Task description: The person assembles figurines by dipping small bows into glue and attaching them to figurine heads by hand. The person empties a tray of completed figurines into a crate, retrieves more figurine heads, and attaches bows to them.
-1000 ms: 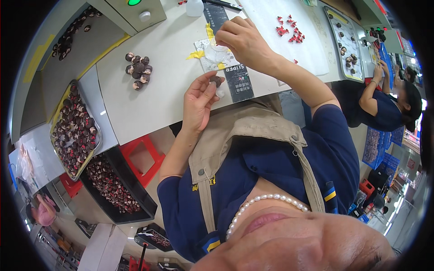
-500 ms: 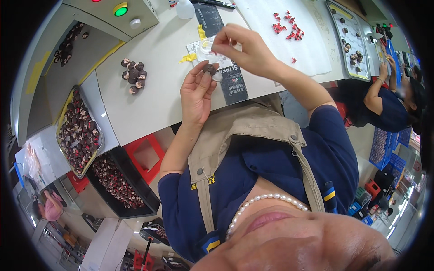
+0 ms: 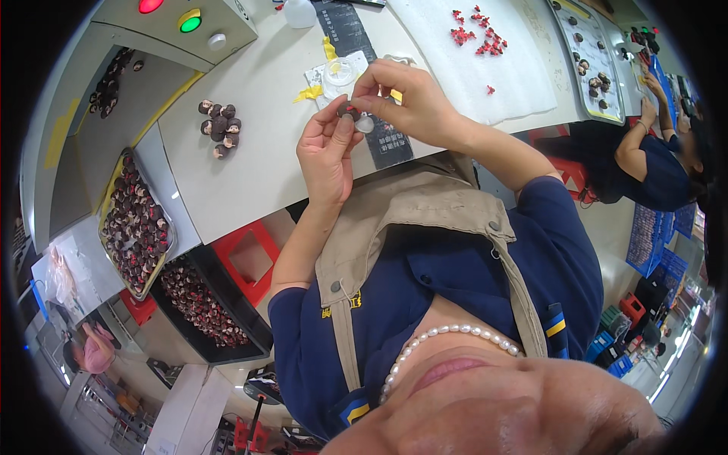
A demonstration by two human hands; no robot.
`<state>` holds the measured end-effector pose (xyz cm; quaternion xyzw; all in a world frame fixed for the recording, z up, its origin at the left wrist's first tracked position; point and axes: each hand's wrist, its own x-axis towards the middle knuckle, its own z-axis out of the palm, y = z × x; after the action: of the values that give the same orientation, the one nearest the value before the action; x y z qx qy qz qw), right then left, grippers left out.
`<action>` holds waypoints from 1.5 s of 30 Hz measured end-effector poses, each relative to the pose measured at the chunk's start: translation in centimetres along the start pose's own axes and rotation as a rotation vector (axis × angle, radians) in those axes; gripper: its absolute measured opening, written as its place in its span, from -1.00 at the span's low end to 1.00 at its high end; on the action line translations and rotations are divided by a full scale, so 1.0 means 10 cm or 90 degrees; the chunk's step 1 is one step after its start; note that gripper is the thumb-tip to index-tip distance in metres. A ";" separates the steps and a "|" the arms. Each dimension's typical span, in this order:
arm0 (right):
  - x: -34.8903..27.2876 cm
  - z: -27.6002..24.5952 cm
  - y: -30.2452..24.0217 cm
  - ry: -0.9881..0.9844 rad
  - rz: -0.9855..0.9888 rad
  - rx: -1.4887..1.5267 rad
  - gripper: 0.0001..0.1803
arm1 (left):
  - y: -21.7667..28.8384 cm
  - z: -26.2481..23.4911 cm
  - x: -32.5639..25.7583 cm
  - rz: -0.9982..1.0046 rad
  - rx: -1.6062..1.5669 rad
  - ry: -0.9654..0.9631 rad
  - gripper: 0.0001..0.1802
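Note:
My left hand (image 3: 326, 163) pinches a small dark-brown doll head (image 3: 346, 111) between thumb and fingertips, above the table's front part. My right hand (image 3: 413, 102) meets it from the right, thumb and forefinger closed at the head's top. A bit of red shows there, apparently a small red piece like those lying on the white sheet. Just under the fingertips is a pale round thing (image 3: 365, 123) whose kind I cannot make out. Behind my hands, a clear round dish (image 3: 339, 76) stands on a white plate held by yellow tape.
Several doll heads (image 3: 221, 129) are grouped left on the table. Red pieces (image 3: 491, 45) lie on a white sheet (image 3: 523, 83). Filled trays (image 3: 136, 227) and a black crate (image 3: 208, 311) stand left; another tray (image 3: 591, 68) is far right. A machine (image 3: 174, 53) borders the left; a co-worker (image 3: 644, 167) sits right.
My right hand has come down from above the dish to the doll head, and its fingertips now touch it. My left hand keeps its hold; the view has shifted slightly.

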<state>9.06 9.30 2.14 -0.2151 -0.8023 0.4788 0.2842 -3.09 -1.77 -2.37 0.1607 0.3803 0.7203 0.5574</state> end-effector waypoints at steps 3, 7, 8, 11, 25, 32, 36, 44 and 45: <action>-0.01 -0.02 0.00 -0.033 0.116 0.120 -0.88 | 0.02 0.04 -0.02 0.053 0.055 0.004 -0.66; 0.01 -0.04 -0.15 -0.022 0.053 -0.001 -0.88 | 0.04 0.05 -0.03 0.133 0.111 0.000 -0.68; 0.01 -0.02 -0.15 -0.022 0.054 -0.002 -0.88 | 0.05 0.05 -0.04 0.155 0.118 -0.007 -0.67; 0.00 0.05 -0.16 0.082 -0.151 -0.144 -0.90 | 0.09 0.11 -0.05 0.208 0.160 -0.015 -0.69; -0.09 0.29 -0.06 0.193 -0.100 0.041 -0.82 | 0.10 0.14 -0.01 0.275 0.265 -0.056 -0.69; -0.23 -0.17 0.07 0.178 -0.129 -0.100 -0.84 | 0.27 -0.10 0.06 0.388 0.419 0.056 -0.68; -0.28 -1.03 0.81 0.262 -0.131 -0.435 -0.88 | 1.10 -0.93 -0.04 0.597 0.854 0.390 -0.71; -0.29 -1.33 1.23 0.247 -0.084 -0.710 -0.85 | 2.17 -2.67 -0.40 0.291 1.507 0.904 -0.60; -0.29 -1.32 1.23 0.244 -0.078 -0.716 -0.86 | 2.16 -2.59 -0.32 0.339 1.475 0.874 -0.61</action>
<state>20.89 21.54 -4.48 -0.3683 -0.8780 -0.0840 0.2940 -33.71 -16.16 -3.13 0.2120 0.9138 0.0122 -0.3463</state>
